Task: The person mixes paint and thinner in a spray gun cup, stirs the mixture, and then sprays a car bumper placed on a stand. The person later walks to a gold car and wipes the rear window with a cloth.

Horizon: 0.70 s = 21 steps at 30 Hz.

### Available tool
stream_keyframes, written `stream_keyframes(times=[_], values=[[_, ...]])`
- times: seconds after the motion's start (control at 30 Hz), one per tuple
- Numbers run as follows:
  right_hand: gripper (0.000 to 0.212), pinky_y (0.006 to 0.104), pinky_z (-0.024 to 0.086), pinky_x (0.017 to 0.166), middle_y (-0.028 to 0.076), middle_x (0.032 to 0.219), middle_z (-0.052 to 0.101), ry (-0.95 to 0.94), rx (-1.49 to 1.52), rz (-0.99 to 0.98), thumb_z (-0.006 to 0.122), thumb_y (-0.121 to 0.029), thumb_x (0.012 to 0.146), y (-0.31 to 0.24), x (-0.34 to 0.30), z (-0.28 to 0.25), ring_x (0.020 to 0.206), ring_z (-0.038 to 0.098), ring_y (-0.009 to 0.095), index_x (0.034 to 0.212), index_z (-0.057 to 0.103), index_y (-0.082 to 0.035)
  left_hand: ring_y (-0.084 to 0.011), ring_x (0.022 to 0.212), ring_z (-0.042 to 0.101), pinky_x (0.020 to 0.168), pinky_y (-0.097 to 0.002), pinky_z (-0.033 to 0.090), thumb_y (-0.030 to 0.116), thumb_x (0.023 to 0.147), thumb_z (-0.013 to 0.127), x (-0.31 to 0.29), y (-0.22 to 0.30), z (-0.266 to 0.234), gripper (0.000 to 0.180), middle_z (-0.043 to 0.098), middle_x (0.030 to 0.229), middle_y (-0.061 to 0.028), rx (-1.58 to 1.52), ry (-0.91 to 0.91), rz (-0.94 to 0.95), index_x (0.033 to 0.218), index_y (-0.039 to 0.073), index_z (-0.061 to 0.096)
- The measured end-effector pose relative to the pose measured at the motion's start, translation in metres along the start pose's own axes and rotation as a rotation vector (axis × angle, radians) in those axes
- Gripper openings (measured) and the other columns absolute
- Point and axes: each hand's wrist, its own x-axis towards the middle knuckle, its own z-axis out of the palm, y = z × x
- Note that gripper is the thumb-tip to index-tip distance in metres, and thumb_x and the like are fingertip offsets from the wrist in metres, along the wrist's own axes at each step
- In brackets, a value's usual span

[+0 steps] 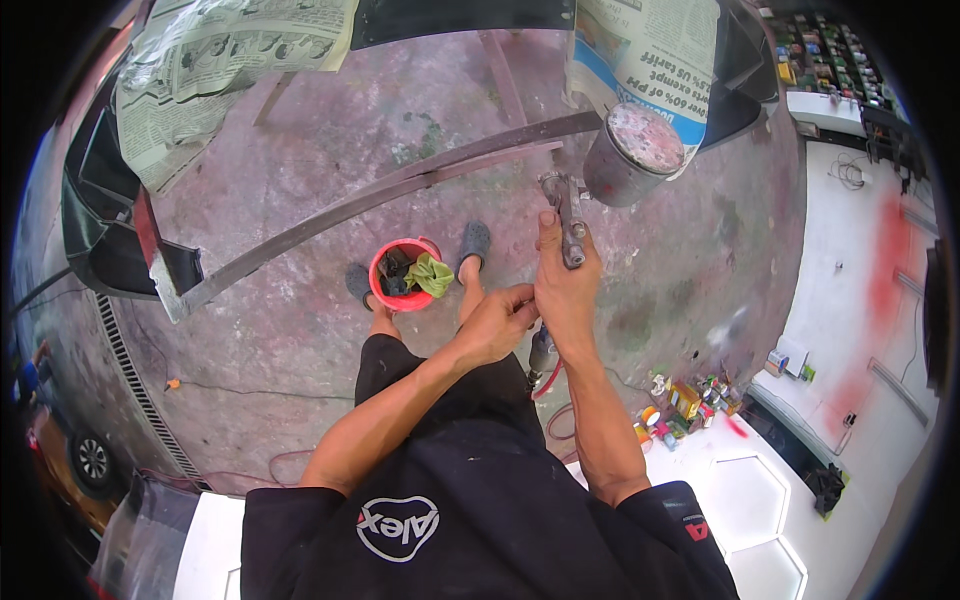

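You are gripping a spray gun point(568, 222) in your right hand point(566, 290), fingers clenched round its handle and the thumb lying up along the body. Your left hand point(497, 325) is curling in just beside that grip, fingertips touching the base of the handle where the hose point(549, 382) is coming in from below; whether it is pinching a knob or fitting there is too hidden to tell. The gun's metal cup point(633, 152) is sitting up and to the right of your grip, its lid speckled with paint.

Beyond the nozzle, newspaper point(645, 55) is masking a dark panel point(745, 70), and a metal bar point(380, 190) is running off to the left. Straight below your hands a red bucket point(403, 274) with a green rag point(432, 274) is standing between your feet.

To do this well, I would judge that you should be keeping the right wrist steady and the cup upright while the left fingers are working at the base, and holding the nozzle pointed away from the unmasked surfaces. The hose is looping by your legs, so be keeping it free of your feet and the bucket.
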Motion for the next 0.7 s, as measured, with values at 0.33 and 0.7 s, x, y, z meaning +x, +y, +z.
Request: stream_keyframes(times=[0.33, 0.7], values=[[0.054, 0.0377, 0.048, 0.073, 0.008, 0.084, 0.063, -0.010, 0.045, -0.015, 0.068, -0.050, 0.109, 0.004, 0.013, 0.005, 0.079, 0.057, 0.017, 0.111, 0.068, 0.003, -0.0119, 0.087, 0.059, 0.082, -0.0332, 0.050, 0.020, 0.113, 0.059, 0.007, 0.017, -0.008, 0.028, 0.068, 0.090, -0.0020, 0.049, 0.023, 0.010, 0.107, -0.004, 0.073], [0.055, 0.0356, 0.047, 0.071, 0.006, 0.082, 0.061, -0.025, 0.033, 0.012, 0.069, -0.052, 0.109, 0.009, 0.016, 0.004, 0.077, 0.055, 0.014, 0.111, 0.067, 0.002, -0.0119, 0.084, 0.057, 0.079, -0.0327, 0.049, 0.020, 0.112, 0.060, 0.010, 0.010, -0.006, 0.027, 0.066, 0.088, -0.0015, 0.042, 0.035, 0.020, 0.106, -0.003, 0.073]])
